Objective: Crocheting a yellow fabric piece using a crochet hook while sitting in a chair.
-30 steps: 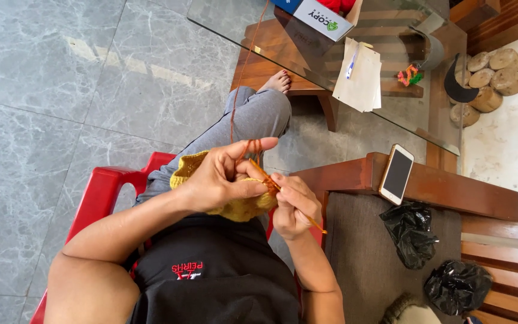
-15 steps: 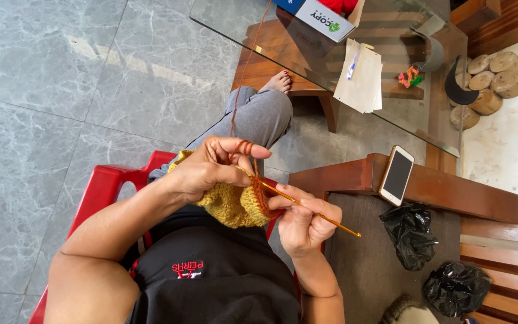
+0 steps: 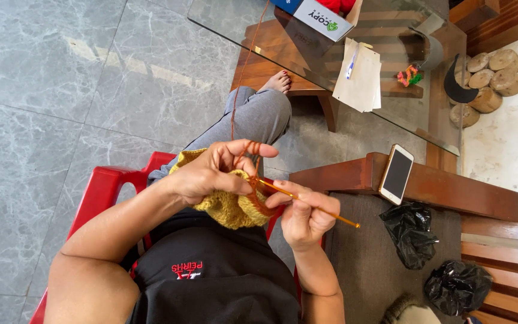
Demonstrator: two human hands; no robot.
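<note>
Left hand (image 3: 214, 174) of mine sits near the centre of the view, fingers curled closed around the yellow crochet piece (image 3: 226, 207), with orange yarn (image 3: 248, 150) looped over my raised index finger and running up toward twelve o'clock. Beneath my forearm, at eight o'clock, is the red plastic chair (image 3: 100, 192) I sit on. At three o'clock from that hand, my right hand (image 3: 304, 216) pinches an orange crochet hook (image 3: 307, 205), its tip touching the yellow piece and its tail pointing to four o'clock. Farther right, a white phone (image 3: 396, 174) lies on a wooden bench arm (image 3: 451, 192), with black plastic bags (image 3: 412, 234) below it.
</note>
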